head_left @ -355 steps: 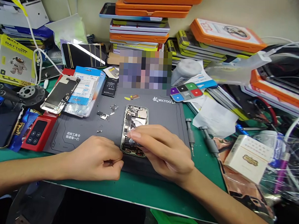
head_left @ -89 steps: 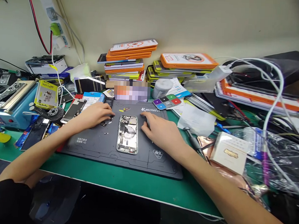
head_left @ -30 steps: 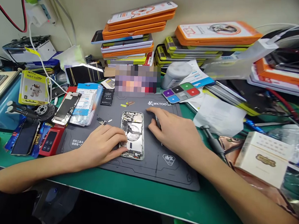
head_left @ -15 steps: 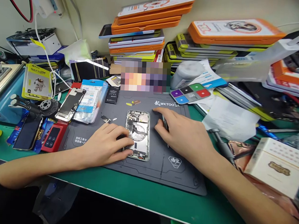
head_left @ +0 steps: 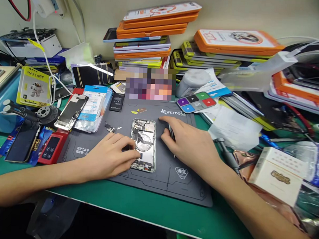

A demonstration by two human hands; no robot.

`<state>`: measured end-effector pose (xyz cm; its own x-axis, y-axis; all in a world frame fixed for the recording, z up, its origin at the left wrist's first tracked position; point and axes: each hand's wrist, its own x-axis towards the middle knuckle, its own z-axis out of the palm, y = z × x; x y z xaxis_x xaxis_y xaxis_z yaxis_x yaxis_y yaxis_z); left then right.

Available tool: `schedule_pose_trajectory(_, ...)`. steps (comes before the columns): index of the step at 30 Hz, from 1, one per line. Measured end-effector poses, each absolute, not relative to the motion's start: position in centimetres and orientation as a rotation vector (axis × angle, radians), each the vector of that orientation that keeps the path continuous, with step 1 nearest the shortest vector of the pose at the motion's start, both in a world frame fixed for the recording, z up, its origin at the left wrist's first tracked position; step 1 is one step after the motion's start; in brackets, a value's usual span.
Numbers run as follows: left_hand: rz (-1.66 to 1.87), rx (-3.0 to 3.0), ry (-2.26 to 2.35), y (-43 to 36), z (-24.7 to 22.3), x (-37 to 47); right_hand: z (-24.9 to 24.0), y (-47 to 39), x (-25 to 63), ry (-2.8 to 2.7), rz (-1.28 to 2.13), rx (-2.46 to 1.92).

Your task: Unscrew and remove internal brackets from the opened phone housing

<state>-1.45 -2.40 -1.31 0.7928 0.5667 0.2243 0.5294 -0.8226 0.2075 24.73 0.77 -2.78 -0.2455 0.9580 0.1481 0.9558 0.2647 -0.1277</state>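
An opened phone (head_left: pixel 149 149) lies on the dark grey work mat (head_left: pixel 156 184), its inner parts and a round coil area exposed. My left hand (head_left: pixel 114 154) is at its lower left edge, thumb and forefinger close together over the housing and the other fingers curled. To the right of the phone, my right hand (head_left: pixel 186 136) has its fingers bent around a thin dark tool (head_left: pixel 171 131), mostly hidden by the hand. A dark battery (head_left: pixel 117 102), a small metal part (head_left: pixel 110 127) and a copper-coloured strip (head_left: pixel 142 110) lie on the mat.
A phone screen assembly (head_left: pixel 71 111) lies on packaging at left, near a red device (head_left: pixel 52 147). Orange boxes (head_left: pixel 153 29) are stacked behind. A coloured magnetic-looking pad (head_left: pixel 196 102), a white paper (head_left: pixel 234 128) and a white box (head_left: pixel 278 175) are on the right.
The whole view has shifted slightly as the camera moved. My left thumb and forefinger have drawn closer together on the phone. My right hand stays beside it with the tool.
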Motion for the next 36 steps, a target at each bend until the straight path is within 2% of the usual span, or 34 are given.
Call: schedule_pose_trajectory(36, 0.489, 2.852, 0.881, -2.37, -1.21, -1.23, -2.88, 0.67, 24.83, -2.339, 0.011, -1.784)
